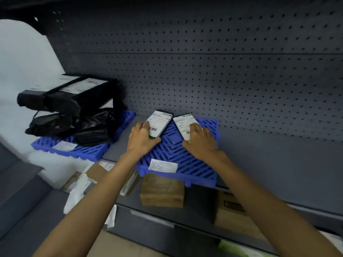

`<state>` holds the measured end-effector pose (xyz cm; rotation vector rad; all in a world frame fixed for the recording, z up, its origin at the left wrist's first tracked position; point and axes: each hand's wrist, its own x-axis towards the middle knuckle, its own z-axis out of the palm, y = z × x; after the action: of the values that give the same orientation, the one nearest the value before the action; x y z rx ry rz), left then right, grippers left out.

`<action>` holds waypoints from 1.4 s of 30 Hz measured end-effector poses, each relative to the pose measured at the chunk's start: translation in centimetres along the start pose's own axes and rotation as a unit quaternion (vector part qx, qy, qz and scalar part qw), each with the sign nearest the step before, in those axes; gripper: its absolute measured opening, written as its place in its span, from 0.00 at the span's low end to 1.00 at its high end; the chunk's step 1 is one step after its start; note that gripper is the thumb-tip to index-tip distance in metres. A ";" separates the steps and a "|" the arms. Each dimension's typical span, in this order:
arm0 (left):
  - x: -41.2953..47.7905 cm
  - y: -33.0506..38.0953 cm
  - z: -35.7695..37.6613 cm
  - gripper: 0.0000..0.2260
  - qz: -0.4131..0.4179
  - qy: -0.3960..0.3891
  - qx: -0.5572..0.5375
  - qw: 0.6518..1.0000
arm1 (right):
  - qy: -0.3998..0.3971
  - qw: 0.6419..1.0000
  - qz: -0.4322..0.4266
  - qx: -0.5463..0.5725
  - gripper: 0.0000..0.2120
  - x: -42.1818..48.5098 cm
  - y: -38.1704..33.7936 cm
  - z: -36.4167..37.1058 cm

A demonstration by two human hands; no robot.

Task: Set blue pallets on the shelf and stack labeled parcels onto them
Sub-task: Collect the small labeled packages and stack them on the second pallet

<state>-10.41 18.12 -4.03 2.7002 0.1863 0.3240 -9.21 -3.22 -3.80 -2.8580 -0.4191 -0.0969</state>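
Note:
A blue slatted pallet (194, 164) lies on the grey shelf (269, 160), its front edge hanging over the shelf lip, with a white label (163, 165) stuck near that edge. My left hand (142, 139) grips a small black parcel (160, 121) with a white barcode label, held over the pallet's far left corner. My right hand (200, 140) grips a second labeled black parcel (182, 125) beside it. To the left, another blue pallet (83, 153) carries a pile of black wrapped parcels (74, 108) with white labels.
A perforated grey back panel (222, 71) closes the shelf behind. On the lower shelf stand brown cardboard boxes (162, 191), white packets (79, 193) and a dark box (202, 201). Bare shelf stretches right of the pallet.

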 end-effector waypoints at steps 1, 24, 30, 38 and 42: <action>0.2 -0.3 0.2 0.33 0.008 -0.011 -0.004 1.000 | 0.001 1.000 0.012 -0.001 0.30 -0.2 -0.2 0.3; -0.6 6.3 -1.8 0.19 0.404 -0.103 0.043 0.908 | 0.025 0.966 0.233 -0.111 0.23 -13.6 0.9 -4.4; -5.3 14.5 0.9 0.18 0.486 -0.134 0.030 0.863 | 0.023 0.928 0.342 -0.143 0.21 -22.1 4.2 -7.0; -14.7 24.6 4.5 0.17 0.587 -0.154 0.030 0.795 | 0.029 0.874 0.461 -0.153 0.19 -35.5 8.4 -8.4; -20.2 29.9 6.1 0.17 0.626 -0.160 0.024 0.763 | 0.032 0.853 0.498 -0.152 0.19 -42.5 11.2 -9.3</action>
<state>-25.90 -14.86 -1.00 2.4203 -1.7598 0.1828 -46.90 -27.61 -1.78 -2.9516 1.1921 -0.0599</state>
